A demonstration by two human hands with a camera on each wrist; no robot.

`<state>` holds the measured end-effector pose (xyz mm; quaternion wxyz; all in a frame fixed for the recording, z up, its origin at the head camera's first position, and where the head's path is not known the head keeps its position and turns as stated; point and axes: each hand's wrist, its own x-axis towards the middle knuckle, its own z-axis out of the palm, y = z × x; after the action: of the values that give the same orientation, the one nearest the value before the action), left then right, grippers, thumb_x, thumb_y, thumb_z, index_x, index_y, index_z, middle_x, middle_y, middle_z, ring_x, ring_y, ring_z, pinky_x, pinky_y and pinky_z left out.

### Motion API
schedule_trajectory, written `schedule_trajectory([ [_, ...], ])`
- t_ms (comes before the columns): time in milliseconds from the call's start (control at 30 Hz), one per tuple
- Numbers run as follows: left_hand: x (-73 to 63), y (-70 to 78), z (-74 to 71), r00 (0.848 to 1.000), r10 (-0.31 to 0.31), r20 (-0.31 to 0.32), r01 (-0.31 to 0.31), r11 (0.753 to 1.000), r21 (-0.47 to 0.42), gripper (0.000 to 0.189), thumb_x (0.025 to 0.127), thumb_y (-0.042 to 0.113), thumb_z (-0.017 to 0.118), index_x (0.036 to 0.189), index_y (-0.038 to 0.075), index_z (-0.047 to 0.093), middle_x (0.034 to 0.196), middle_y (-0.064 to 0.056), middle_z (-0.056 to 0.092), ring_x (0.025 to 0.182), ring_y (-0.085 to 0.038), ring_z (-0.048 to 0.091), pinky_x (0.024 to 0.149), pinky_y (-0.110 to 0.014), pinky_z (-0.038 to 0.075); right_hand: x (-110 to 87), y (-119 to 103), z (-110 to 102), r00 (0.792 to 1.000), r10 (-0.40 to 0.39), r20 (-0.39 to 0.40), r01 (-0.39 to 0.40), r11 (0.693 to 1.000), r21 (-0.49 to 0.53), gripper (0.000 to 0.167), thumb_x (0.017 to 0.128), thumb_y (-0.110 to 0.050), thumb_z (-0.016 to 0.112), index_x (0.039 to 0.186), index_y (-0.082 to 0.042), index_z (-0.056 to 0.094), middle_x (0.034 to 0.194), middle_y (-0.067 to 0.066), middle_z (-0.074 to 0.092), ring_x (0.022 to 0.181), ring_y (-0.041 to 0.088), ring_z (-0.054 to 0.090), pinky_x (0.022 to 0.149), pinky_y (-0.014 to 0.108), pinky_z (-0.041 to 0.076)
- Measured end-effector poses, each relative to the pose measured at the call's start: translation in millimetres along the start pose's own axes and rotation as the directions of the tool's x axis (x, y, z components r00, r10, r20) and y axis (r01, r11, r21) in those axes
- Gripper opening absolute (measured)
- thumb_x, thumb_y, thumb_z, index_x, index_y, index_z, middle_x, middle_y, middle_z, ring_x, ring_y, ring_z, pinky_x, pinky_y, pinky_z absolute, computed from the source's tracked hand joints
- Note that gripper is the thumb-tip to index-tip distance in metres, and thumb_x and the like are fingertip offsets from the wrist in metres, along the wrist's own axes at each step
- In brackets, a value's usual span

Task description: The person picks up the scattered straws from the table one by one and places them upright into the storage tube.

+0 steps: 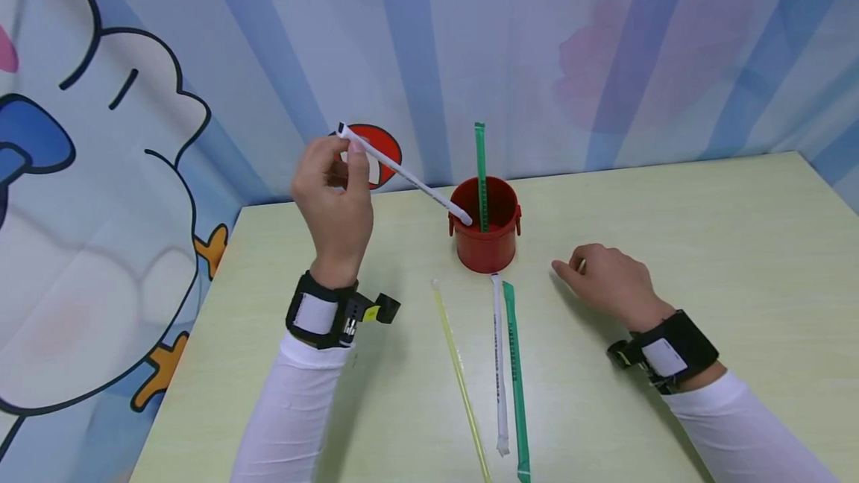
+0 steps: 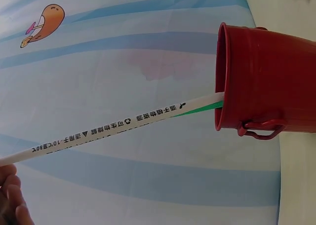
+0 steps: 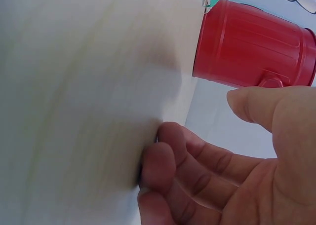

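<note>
My left hand (image 1: 338,200) pinches the upper end of a white paper-wrapped straw (image 1: 409,177) between thumb and fingers. The straw slants down to the right, its lower end over the mouth of a small red bucket (image 1: 486,252). Dark printing runs along this straw in the left wrist view, where its far end meets the bucket's rim. A green wrapped straw (image 1: 482,162) stands inside the bucket. To the bucket's right, my right hand (image 1: 611,282) rests at the tabletop with loosely curled fingers (image 3: 160,166), holding nothing.
In front of the bucket lie a yellow straw (image 1: 459,375), another white wrapped straw (image 1: 499,371) and a green wrapped straw (image 1: 516,386), roughly side by side. Behind the pale wooden table (image 1: 698,244) hangs a printed blue cloth (image 1: 456,36).
</note>
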<state>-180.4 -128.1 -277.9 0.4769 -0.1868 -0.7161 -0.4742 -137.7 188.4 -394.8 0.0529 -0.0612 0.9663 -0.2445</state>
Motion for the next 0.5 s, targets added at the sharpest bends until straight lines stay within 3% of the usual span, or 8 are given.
schedule_trajectory([
  [300, -7.8, -5.2, 8.4, 0.999, -0.003, 0.045, 0.003, 1.000, -0.002, 0.016, 0.095, 0.008, 0.060, 0.090, -0.003, 0.070, 0.088, -0.014, 0.064, 0.053, -0.020, 0.049, 0.056, -0.023, 0.042, 0.0, -0.1, 0.0, 1.000, 0.003, -0.001, -0.003, 1.000, 0.001, 0.035, 0.096, -0.035, 0.058, 0.084, -0.004, 0.065, 0.055, 0.001, 0.047, 0.054, 0.019, 0.046, 0.046, 0.030, 0.032],
  [500, -16.0, -8.2, 13.8, 0.995, -0.031, 0.098, 0.026, 0.998, 0.053, 0.017, 0.095, 0.011, 0.061, 0.090, -0.002, 0.071, 0.088, -0.012, 0.066, 0.056, -0.020, 0.055, 0.056, -0.027, 0.047, 0.3, -0.6, 0.2, 1.000, 0.009, 0.003, -0.009, 1.000, 0.002, 0.034, 0.096, -0.036, 0.058, 0.085, -0.004, 0.065, 0.056, 0.002, 0.047, 0.055, 0.019, 0.047, 0.047, 0.031, 0.033],
])
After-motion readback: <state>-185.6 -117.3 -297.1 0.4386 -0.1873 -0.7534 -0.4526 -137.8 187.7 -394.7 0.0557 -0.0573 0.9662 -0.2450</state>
